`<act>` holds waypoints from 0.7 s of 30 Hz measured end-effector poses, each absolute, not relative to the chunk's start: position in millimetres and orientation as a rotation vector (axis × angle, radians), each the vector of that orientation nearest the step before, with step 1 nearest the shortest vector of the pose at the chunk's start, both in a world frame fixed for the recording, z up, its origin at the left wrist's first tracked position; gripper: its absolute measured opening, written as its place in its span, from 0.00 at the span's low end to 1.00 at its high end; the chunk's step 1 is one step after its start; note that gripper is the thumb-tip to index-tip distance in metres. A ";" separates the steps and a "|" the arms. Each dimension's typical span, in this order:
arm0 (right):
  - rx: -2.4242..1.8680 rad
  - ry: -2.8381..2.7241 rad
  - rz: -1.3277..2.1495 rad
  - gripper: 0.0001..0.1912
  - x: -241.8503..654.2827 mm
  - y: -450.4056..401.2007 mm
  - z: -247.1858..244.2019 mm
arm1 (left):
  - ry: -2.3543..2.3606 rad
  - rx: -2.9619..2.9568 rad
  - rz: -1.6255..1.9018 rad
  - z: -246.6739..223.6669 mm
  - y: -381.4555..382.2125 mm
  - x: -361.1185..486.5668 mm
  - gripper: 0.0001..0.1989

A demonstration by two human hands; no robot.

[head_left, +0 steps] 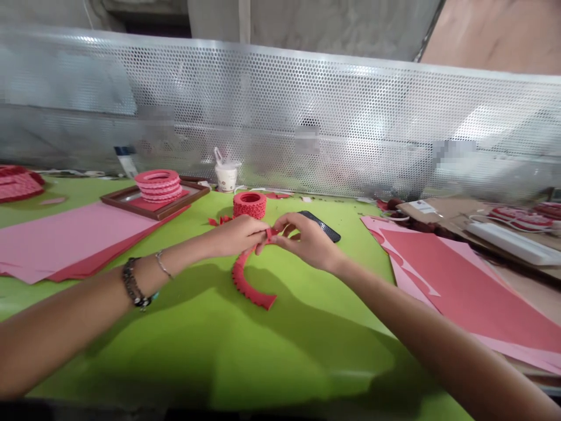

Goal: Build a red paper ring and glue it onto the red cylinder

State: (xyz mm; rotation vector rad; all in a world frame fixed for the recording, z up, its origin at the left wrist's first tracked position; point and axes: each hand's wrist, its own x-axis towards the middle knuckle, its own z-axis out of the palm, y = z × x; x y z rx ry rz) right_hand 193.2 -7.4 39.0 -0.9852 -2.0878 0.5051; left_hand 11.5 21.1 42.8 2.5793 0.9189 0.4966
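A: Okay, which way from the fingers to the curved red strip [248,283]?

B: Right below the left hand [245,234], on the near side, lying on the green table [197,333]. Starts by the left fingertips, runs back toward the body, bows out left, free end swinging right. Definitely closer to the left than to the right hand [307,240].

A: And the fingers?

B: Thumb and forefinger pinched on both hands, with a small red piece [270,234] in between. Maybe the strip's far end, maybe separate; too small to tell.

A: Any containers?

B: Yep, brown-rimmed tray [127,209] off to the left, holding a stack of pink and red rings [158,187]. White cup [226,178] farther back, something pale poking out, contents hidden. Also a red ring stack [249,204] just beyond the left hand.
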 end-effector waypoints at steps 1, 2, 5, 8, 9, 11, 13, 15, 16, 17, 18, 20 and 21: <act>-0.990 -2.094 0.531 0.05 193.2 -8.0 37.9 | 0.931 2.570 0.498 43.0 20.1 12.8 0.14; -0.995 -2.090 0.565 0.05 193.1 -8.4 36.2 | 0.961 2.548 0.495 42.7 18.7 14.3 0.14; -1.028 -2.015 0.665 0.05 192.9 -8.5 29.2 | 1.067 2.457 0.496 37.9 14.6 18.2 0.14; -1.067 -1.979 0.743 0.05 194.2 -6.8 24.0 | 1.006 2.341 0.500 30.4 12.2 19.0 0.12; -1.073 -1.977 0.763 0.05 194.7 -6.1 23.2 | 0.961 2.292 0.504 28.5 11.5 18.5 0.12; -1.075 -1.966 0.779 0.05 195.3 -5.3 22.3 | 0.887 2.207 0.535 26.2 9.6 16.9 0.14; -1.063 -1.945 0.781 0.06 194.4 -5.7 21.3 | 0.857 2.191 0.567 25.4 7.3 14.6 0.15; -1.039 -1.939 0.775 0.06 192.2 -7.8 19.1 | 0.851 2.253 0.572 24.5 4.7 12.0 0.16; -1.019 -1.941 0.766 0.05 190.8 -9.5 17.7 | 0.853 2.304 0.576 23.6 3.4 10.6 0.16; -0.997 -1.948 0.753 0.04 189.6 -11.5 16.2 | 0.855 2.372 0.581 22.3 2.1 9.2 0.16; -0.974 -1.959 0.738 0.03 188.5 -13.8 14.9 | 0.861 2.452 0.593 20.6 1.0 7.9 0.15; -0.940 -1.986 0.718 0.02 187.4 -19.0 13.6 | 0.866 2.636 0.608 16.9 -1.1 5.5 0.14; -0.939 -2.003 0.708 0.02 187.6 -21.7 13.8 | 0.864 2.730 0.607 15.3 -2.0 4.4 0.13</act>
